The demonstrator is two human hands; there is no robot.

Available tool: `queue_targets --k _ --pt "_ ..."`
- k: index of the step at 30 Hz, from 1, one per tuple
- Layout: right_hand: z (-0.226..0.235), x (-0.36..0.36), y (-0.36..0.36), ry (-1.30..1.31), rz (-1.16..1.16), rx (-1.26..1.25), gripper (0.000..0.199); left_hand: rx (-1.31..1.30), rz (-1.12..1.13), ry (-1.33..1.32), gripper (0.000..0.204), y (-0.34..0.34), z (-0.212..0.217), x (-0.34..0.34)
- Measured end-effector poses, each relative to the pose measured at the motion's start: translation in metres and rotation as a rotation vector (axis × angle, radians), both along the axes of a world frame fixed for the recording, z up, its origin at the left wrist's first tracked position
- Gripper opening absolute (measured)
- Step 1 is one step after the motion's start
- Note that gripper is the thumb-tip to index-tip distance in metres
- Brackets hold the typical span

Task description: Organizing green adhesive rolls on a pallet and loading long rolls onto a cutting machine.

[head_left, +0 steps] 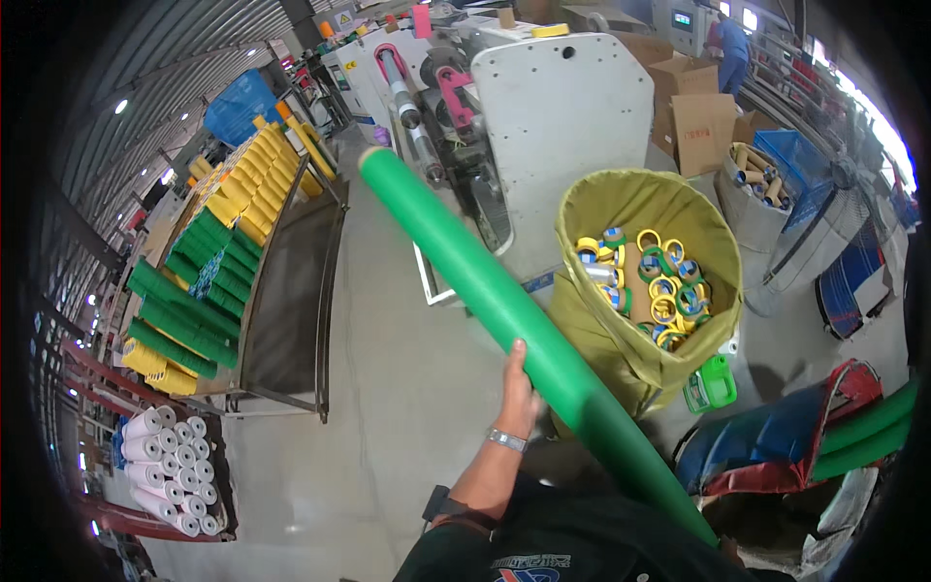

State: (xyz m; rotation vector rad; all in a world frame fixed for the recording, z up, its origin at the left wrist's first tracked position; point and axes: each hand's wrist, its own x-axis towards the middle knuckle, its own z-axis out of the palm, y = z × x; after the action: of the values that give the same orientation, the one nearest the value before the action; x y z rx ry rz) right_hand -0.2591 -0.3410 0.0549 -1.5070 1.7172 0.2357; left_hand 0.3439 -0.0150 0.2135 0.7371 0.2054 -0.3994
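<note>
A long green roll [485, 291] slants across the view from the upper left to the lower right, close to my body. A brownish core edge shows at its far end. My left hand [520, 396], with a metal-banded watch on the wrist, grips the roll from its left side near the middle. The thumb lies along its surface, and the other fingers are hidden beneath. Only a sliver of my right hand [732, 552] shows beside the roll's lower end; its fingers are hidden. Behind the roll stands an olive fabric bag [621, 364] holding many yellow, green and blue rings.
A rack of yellow and green rolls [199, 291] stands left, with stacked white rolls [170, 466] below it. A white machine [567, 107] is ahead. Right are a green jug [711, 385], a blue drum [752, 436] with green rolls, and a fan [815, 209]. Another person [734, 56] stands far off.
</note>
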Motion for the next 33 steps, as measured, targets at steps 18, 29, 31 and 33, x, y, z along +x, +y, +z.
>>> queue_targets --k 18,29,31,33 --pt "0.11 0.279 0.252 -0.026 -0.391 -0.317 0.054 -0.43 -0.491 -0.049 0.074 0.045 -0.036 0.374" --pt "0.214 0.345 0.266 0.132 -0.703 -0.629 0.054 -0.247 -0.73 -0.146 0.061 0.064 -0.086 0.44" --pt "0.224 0.356 0.279 0.164 -0.757 -0.66 0.054 -0.205 -0.807 -0.303 0.058 0.069 -0.097 0.454" --pt "0.233 0.369 0.301 0.196 -0.81 -0.692 0.054 -0.36 -0.893 -0.163 0.056 0.088 -0.078 0.471"
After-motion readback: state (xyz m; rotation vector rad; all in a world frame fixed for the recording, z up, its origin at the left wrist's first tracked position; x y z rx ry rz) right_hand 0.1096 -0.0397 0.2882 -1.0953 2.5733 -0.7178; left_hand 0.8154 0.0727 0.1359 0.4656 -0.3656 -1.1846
